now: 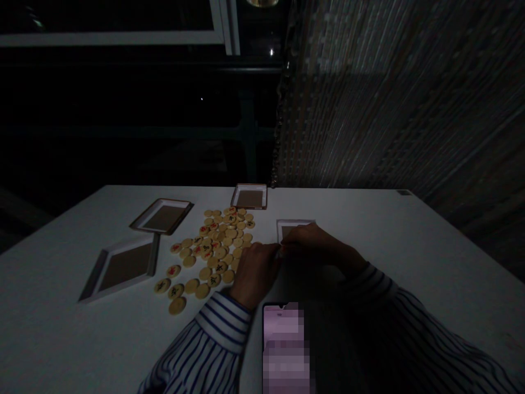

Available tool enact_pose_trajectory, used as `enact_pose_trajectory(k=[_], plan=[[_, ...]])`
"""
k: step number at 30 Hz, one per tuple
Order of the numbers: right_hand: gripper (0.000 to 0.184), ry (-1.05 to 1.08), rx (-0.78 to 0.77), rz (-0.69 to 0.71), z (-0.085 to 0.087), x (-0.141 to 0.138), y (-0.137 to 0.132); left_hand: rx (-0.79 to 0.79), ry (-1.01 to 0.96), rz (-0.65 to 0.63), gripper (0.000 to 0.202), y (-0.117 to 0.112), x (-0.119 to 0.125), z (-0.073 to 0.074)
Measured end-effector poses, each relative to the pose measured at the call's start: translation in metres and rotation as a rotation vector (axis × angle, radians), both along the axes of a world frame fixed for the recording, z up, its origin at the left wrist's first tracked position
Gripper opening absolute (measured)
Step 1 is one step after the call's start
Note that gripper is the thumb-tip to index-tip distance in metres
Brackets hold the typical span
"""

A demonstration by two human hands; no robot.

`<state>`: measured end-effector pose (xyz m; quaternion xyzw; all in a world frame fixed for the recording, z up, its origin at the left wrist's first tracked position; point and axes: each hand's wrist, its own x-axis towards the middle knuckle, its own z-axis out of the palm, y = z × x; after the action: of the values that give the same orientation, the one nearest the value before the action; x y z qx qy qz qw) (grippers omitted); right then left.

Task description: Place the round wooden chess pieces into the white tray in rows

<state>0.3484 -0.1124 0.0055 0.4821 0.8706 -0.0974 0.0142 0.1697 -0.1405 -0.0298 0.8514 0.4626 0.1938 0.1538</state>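
Note:
My left hand is closed at the right edge of a loose spread of round wooden Chinese chess pieces. Some pieces show red or black characters; others show plain faces. Its fingertips meet those of my right hand, which is also closed. Between them is a small pale spot with a bit of red, too dim to make out. Just behind my right hand lies a shallow pale box lid or tray with a brown inside, partly covered by that hand.
Three more shallow trays lie around the pieces: one at near left, one at far left and one at the back. A lit phone lies in front of me on the white table. A strand curtain hangs behind; the light is dim.

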Motion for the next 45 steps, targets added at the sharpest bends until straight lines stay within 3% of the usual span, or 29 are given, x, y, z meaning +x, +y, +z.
enact_pose_trajectory(k=[24,35,45], plan=[[0.025,-0.066,-0.002,-0.001,-0.002,-0.002,0.000,0.009,0.016,0.022,0.028,0.001,0.000,-0.002],[0.021,-0.026,0.045,0.035,-0.011,0.001,0.004,0.015,0.010,0.016,0.027,0.001,0.000,-0.002],[0.023,-0.030,0.027,0.050,-0.007,0.001,0.002,0.006,0.005,0.022,0.029,0.002,0.000,-0.004]])
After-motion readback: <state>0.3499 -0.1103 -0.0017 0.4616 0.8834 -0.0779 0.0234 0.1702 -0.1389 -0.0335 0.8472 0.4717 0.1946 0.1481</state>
